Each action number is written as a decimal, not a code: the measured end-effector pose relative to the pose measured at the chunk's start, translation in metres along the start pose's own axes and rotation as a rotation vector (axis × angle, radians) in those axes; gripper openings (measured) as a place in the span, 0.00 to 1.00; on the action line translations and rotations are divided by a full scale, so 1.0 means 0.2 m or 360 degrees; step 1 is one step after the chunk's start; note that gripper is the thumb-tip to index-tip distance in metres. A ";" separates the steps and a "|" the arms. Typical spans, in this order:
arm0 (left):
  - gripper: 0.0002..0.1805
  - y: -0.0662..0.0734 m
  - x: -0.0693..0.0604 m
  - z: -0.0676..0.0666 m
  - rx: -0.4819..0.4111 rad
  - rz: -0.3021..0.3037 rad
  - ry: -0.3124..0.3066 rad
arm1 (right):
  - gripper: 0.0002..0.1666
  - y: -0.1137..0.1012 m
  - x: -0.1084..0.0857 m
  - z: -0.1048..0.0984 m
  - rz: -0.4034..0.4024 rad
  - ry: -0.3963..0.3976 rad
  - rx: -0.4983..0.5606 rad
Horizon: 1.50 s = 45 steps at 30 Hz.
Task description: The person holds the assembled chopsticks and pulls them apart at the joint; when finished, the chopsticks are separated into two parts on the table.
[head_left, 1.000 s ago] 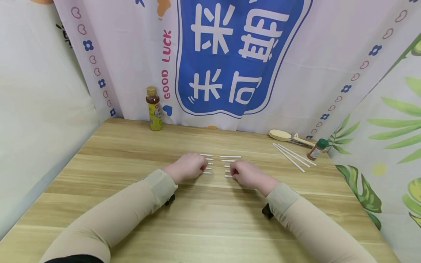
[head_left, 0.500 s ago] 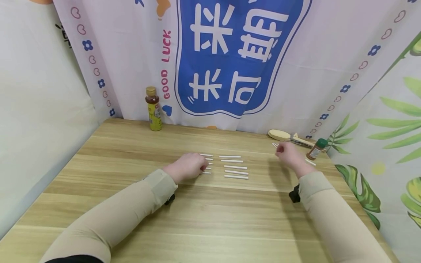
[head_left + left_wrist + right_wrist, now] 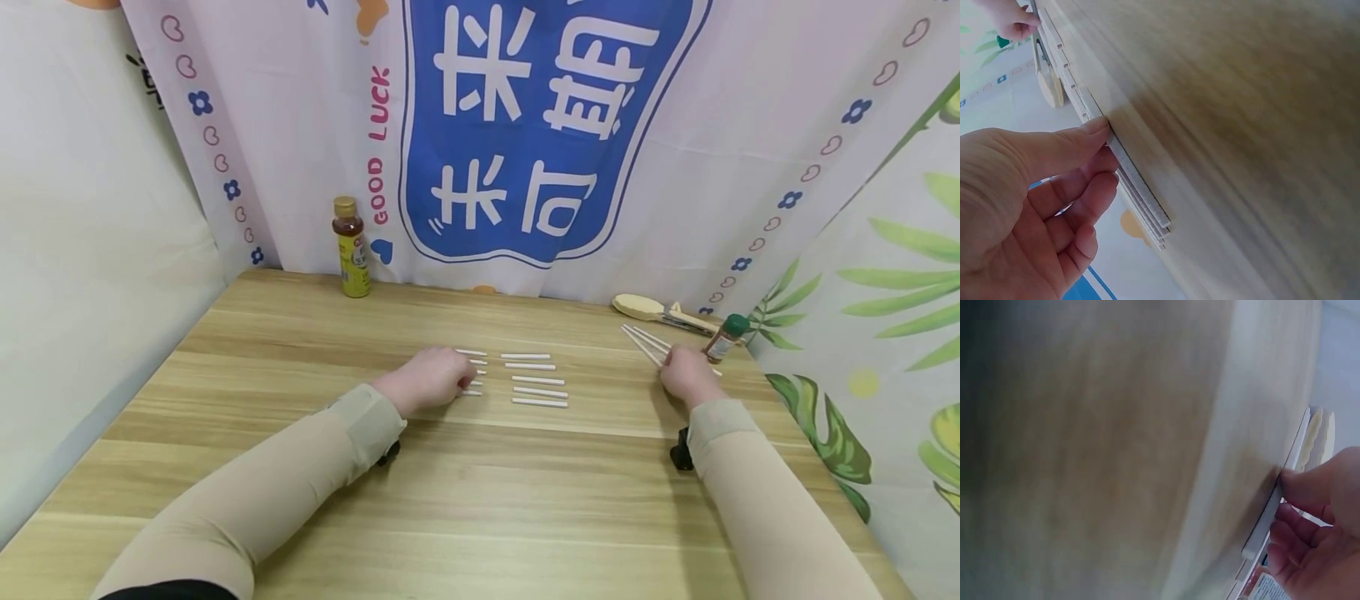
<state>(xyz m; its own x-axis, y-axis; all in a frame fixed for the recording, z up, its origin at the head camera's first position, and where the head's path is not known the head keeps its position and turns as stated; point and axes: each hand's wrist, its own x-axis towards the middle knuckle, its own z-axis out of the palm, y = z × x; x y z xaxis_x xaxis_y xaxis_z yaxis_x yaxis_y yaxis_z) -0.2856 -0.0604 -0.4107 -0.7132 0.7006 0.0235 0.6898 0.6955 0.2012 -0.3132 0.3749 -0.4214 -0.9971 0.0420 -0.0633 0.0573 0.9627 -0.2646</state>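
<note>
In the head view, the left hand (image 3: 426, 381) lies over a column of short white sticks (image 3: 472, 352), covering their left parts. Its thumb and index finger pinch the nearest stick (image 3: 1141, 186) in the left wrist view, several others lying just behind it. A second column of white sticks (image 3: 540, 402) lies to the right, untouched. The right hand (image 3: 688, 372) is at the longer white sticks (image 3: 639, 343) on the table's right side. In the right wrist view its thumb and fingers pinch one stick (image 3: 1262, 528) near the table surface.
A yellow-labelled bottle (image 3: 354, 254) stands at the back left of the wooden table (image 3: 450, 517). At the back right are a green-capped jar (image 3: 723, 340), close beyond the right hand, and cream-handled tongs (image 3: 639, 307). A printed curtain (image 3: 300, 150) hangs behind.
The right hand has left the right column of short sticks and moved right to the longer sticks, then slightly nearer the jar. The left hand has stayed in place.
</note>
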 end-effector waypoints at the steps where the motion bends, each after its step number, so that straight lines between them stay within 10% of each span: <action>1: 0.11 0.00 0.00 0.00 -0.0001 -0.0001 0.0000 | 0.08 0.00 0.00 0.00 -0.0024 0.0013 -0.0020; 9: 0.11 -0.01 0.01 0.01 0.0035 0.0019 0.0002 | 0.09 -0.19 0.01 -0.01 -0.0035 0.0014 0.0271; 20: 0.12 -0.02 0.00 -0.01 0.0024 0.0024 0.0022 | 0.04 -0.74 -0.10 0.00 -0.0694 0.0018 0.0669; 31: 0.05 0.03 0.03 -0.12 0.0017 0.0379 0.0668 | 0.03 -0.96 -0.25 0.06 -0.0944 -0.0162 0.0522; 45: 0.09 0.14 0.06 -0.06 -0.0062 0.0307 0.0269 | 0.04 -1.05 -0.35 0.09 -0.1163 -0.0095 0.0437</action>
<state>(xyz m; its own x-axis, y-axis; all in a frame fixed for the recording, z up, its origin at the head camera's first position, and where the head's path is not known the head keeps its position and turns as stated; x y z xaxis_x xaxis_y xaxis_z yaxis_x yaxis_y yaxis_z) -0.2767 -0.0340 -0.3926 -0.5819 0.7807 0.2279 0.8121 0.5427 0.2145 -0.2537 0.1644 -0.3785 -0.7829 -0.5987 0.1693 -0.5945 0.6397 -0.4872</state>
